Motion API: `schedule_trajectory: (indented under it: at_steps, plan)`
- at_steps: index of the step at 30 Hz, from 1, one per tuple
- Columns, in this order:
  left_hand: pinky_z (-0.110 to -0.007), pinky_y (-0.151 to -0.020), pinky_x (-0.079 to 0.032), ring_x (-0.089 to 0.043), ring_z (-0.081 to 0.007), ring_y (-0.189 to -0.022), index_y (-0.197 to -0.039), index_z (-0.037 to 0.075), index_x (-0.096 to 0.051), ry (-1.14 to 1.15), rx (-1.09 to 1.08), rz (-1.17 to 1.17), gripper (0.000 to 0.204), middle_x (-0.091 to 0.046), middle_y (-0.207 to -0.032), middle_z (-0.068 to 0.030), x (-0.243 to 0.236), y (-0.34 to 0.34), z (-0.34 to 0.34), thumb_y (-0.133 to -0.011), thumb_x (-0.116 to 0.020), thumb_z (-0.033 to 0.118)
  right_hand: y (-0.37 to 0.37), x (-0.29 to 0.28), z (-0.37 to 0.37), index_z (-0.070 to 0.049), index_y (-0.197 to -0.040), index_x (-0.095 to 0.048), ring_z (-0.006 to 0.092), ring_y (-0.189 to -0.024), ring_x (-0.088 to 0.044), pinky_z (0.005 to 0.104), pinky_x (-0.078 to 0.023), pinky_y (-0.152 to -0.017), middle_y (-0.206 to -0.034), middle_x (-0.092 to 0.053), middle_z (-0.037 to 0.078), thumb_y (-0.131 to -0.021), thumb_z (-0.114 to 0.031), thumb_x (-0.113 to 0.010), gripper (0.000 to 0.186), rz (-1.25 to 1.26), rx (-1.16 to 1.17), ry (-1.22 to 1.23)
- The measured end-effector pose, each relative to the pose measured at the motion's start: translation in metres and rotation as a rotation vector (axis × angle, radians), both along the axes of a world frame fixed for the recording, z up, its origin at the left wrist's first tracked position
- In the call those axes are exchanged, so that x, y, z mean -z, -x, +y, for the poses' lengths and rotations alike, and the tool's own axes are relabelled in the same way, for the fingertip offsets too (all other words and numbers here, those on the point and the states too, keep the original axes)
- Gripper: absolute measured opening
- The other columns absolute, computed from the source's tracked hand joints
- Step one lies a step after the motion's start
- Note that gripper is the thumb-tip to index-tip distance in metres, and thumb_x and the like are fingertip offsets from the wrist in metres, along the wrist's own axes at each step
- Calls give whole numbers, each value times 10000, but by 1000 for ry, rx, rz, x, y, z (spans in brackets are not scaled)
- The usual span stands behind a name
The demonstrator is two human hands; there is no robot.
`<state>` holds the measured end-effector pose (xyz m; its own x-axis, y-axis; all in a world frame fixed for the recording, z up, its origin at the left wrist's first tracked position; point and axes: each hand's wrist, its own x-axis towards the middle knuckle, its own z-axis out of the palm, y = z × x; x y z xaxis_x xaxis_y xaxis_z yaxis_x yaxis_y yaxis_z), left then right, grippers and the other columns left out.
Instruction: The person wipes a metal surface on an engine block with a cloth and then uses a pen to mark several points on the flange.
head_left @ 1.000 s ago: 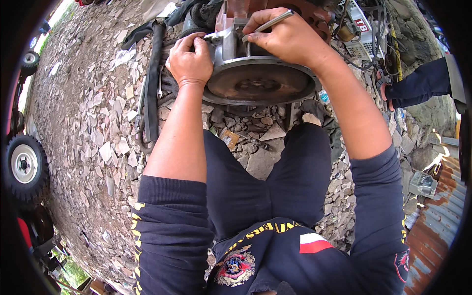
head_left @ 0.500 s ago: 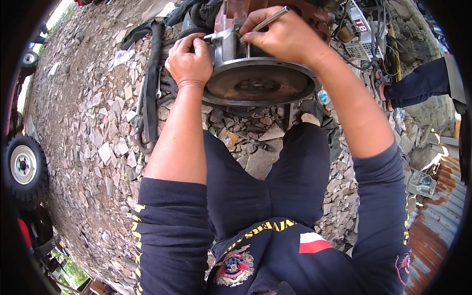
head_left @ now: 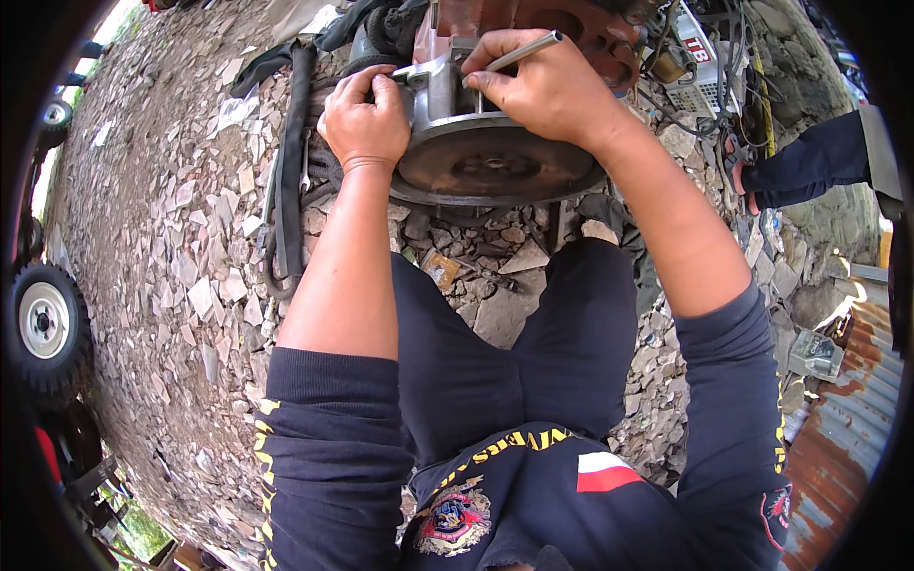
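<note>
A big engine part stands in front of my knees, with a round brown flywheel (head_left: 495, 171) facing me and a grey metal housing (head_left: 441, 93) around its top. My left hand (head_left: 367, 119) grips the left edge of the housing, its fingers curled over the rim and partly hidden. In my right hand (head_left: 547, 86) is a slim silver metal rod (head_left: 524, 51), slanting up to the right between thumb and fingers. The rod's lower end is hidden by my fingers, close to the top of the housing. Behind lies the reddish engine block (head_left: 581, 24).
Broken tile and stone (head_left: 205, 295) cover the ground. A black strap-like strip (head_left: 292, 162) lies left of the engine. At the right are a white crate (head_left: 700, 81) with cables, another person's leg (head_left: 809, 162) and rusty corrugated sheet (head_left: 838, 447). A wheel (head_left: 46, 319) stands far left.
The outer end of the rod has dipped, so it slants less steeply. My right hand and forearm have shifted slightly left and toward me. My left hand stays nearly in place.
</note>
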<state>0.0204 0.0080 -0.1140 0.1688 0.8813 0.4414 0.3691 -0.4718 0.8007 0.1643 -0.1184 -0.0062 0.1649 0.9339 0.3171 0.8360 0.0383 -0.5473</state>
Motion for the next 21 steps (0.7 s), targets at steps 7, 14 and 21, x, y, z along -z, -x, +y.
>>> schedule_trajectory:
  at_steps: [7, 14, 21]
  plan:
    - [-394, -892, -443, -636, -261, -977, -882, 204, -761, 5, 1, -2, 208, -708, -975, -28, -2, 1, 0, -847, -571, 282, -5, 2, -3, -63, -893, -719, 282, -746, -685, 364, -528, -693, -804, -704, 146, -800, -161, -675, 142, 37, -8, 11]
    - [-394, -869, -463, -643, -261, -963, -870, 198, -763, -6, 1, -17, 203, -710, -962, -30, -1, 1, 1, -838, -577, 274, -8, -3, 2, -64, -876, -721, 309, -785, -685, 380, -530, -727, -831, -705, 153, -787, -178, -692, 147, 8, -10, -1]
    - [-391, -870, -466, -644, -262, -960, -867, 200, -763, -22, -5, -25, 200, -711, -960, -30, 1, 1, 2, -838, -579, 272, -11, -12, -2, -47, -879, -724, 240, -731, -680, 352, -520, -684, -767, -702, 123, -816, -198, -699, 165, -22, -41, 24]
